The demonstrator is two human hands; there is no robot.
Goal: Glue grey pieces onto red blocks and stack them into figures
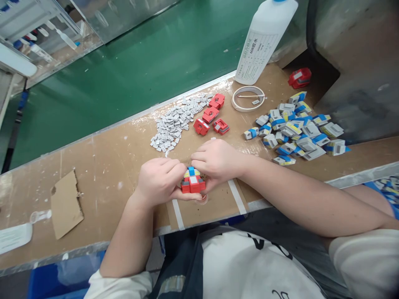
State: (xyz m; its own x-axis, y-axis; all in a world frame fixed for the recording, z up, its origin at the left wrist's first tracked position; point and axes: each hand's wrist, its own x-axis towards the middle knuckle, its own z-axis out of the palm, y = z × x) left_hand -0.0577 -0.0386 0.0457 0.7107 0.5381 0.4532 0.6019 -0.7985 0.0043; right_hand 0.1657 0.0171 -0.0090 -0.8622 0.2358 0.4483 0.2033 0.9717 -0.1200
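Between my two hands is a small red plastic toy part (pixel 193 185) with a white panel and a blue, yellow and grey piece on top. My left hand (pixel 160 180) grips it from the left, thumb beneath. My right hand (pixel 216 162) closes on it from the right, its fingers bent over the top piece. Just beyond my hands lie several red parts (pixel 210 114) and a heap of small grey square pieces (pixel 174 124). To the right is a pile of grey, blue and yellow parts (pixel 296 128).
A tall white bottle (pixel 258 45) stands at the table's far edge, with a white ring (pixel 248 99) in front of it. One red part (pixel 299 78) lies at the far right. A torn cardboard piece (pixel 67 205) and another white bottle (pixel 15 238) lie on the left.
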